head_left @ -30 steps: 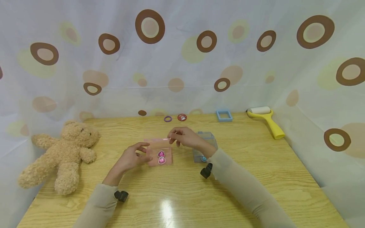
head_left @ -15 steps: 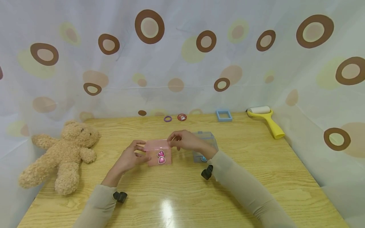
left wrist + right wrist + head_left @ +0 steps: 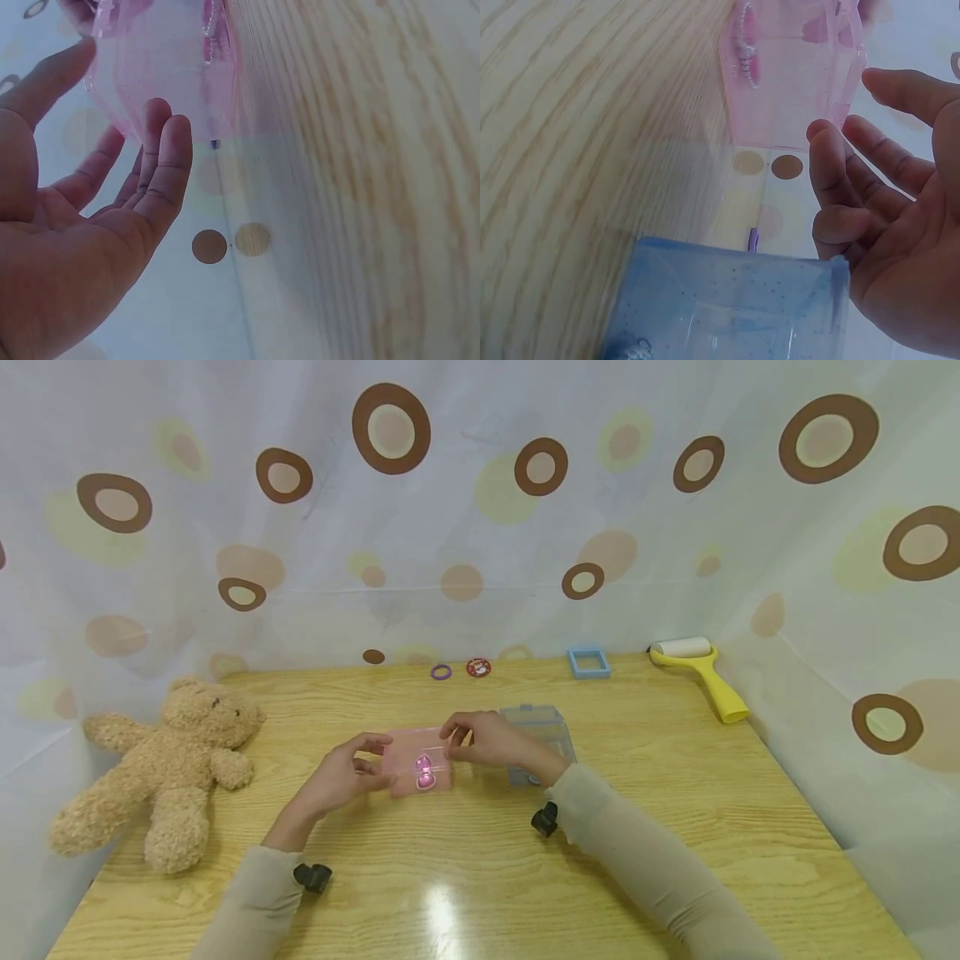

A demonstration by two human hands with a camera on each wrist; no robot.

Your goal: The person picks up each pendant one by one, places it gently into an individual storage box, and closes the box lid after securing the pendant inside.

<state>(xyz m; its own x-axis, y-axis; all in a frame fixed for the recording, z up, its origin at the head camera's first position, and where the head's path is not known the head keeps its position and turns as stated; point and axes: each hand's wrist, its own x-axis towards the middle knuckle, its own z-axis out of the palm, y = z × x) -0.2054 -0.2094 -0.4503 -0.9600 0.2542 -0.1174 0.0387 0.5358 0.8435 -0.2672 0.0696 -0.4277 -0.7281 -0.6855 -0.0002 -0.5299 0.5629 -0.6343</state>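
Observation:
A translucent pink box (image 3: 420, 752) lies on the wooden table (image 3: 675, 793) with two pink heart gems (image 3: 425, 772) inside and its lid down flat. My left hand (image 3: 384, 760) holds the box's left side between thumb and fingers. In the left wrist view the fingers (image 3: 161, 142) rest against the pink box (image 3: 165, 60). My right hand (image 3: 453, 739) pinches the lid's right edge. The right wrist view shows a corner of the pink box (image 3: 795, 82) between its thumb and index finger. A translucent blue box (image 3: 543, 727) stands just behind the right hand.
A teddy bear (image 3: 165, 760) lies at the table's left edge. Along the back edge sit a purple ring (image 3: 442, 672), a red round badge (image 3: 478, 668), a blue square frame (image 3: 589, 662) and a yellow roller (image 3: 701, 672). A spotted curtain encloses the table.
The pink box's lid, raised a second ago, has come down flat under my right hand. My left hand stayed on the box's left side.

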